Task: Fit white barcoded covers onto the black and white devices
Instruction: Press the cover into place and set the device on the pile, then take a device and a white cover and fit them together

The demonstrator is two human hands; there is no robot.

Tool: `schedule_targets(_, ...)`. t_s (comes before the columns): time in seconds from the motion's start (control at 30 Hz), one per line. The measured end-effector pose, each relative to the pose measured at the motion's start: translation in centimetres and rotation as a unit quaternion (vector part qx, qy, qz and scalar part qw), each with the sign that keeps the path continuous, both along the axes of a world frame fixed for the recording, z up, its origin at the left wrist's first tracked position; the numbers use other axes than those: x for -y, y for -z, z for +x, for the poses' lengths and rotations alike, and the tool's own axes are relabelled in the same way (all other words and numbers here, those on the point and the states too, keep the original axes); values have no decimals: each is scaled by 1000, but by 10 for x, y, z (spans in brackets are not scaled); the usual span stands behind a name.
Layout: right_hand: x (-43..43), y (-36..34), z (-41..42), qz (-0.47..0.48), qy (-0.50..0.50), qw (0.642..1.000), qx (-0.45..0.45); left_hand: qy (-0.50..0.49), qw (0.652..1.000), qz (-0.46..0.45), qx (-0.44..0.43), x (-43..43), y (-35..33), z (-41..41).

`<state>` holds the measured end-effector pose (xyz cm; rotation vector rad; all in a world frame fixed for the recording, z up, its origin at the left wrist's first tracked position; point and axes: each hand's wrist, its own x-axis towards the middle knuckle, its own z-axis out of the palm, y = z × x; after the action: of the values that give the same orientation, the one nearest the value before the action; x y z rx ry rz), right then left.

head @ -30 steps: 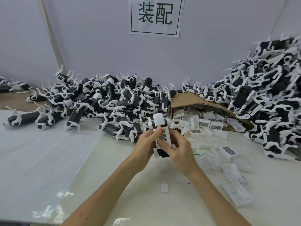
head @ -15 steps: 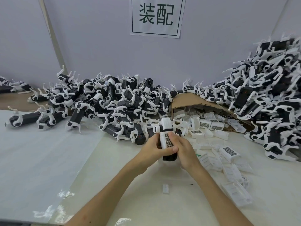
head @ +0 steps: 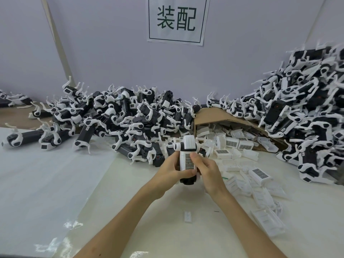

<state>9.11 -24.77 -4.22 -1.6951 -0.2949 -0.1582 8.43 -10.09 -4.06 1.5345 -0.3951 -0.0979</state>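
1. We see heaped devices [head: 130, 118] along the far tabletop [head: 167, 229]; we judge many lack covers.
2. Loose covers [head: 258, 173] lie to the right.
3. Our left hand [head: 172, 171] and right hand [head: 209, 170] clamp one device [head: 188, 144] at the centre, pressing its barcoded cover [head: 187, 162] nearly home.

Upright black-white device [head: 187, 146] wearing barcoded white cover [head: 187, 162].

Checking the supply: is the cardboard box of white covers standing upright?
No, the cardboard box lies tipped on its side, white covers spilling out onto the table.
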Motion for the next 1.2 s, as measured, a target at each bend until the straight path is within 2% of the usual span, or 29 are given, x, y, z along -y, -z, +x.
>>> schedule_targets(0.17,6,-7,-2,-13,79,994,72,-43,999,-3,18,0,0,2)
schedule_targets(0.27,18,-13,-1,12,130,986,98,-24,999,27,11,-1,1,2)
schedule_targets(0.33,26,-17,1,26,95,990,97,9,998,54,3,-1,0,1)
schedule_targets(0.4,31,-20,1,22,11,997,79,41,996,80,13,0,0,-1)
schedule_targets(0.5,36,-22,1,-2,-46,997,56,38,995,84,29,2,-2,-3)
schedule_targets(0.7,48,-28,-1,-6,-85,996,-24,-37,997,40,53,1,-4,-2)
schedule_targets(0.87,53,-37,-4,24,-69,997,-14,-115,989,-69,57,-1,-6,4)
schedule_targets(0.97,62,-49,-8,32,-129,990,-41,-169,972,-155,49,-10,-4,11)
schedule_targets(1.03,69,-61,-9,8,-179,983,-39,-207,962,-170,42,-15,-1,16)
schedule_targets(1.1,80,-81,-2,1,-163,986,-15,-224,960,-165,36,-16,0,18)
schedule_targets(1.17,93,-117,9,76,-101,992,26,-223,962,-156,36,-15,1,20)
schedule_targets(1.2,103,-143,19,174,-69,981,44,-219,963,-151,37,-14,1,20)
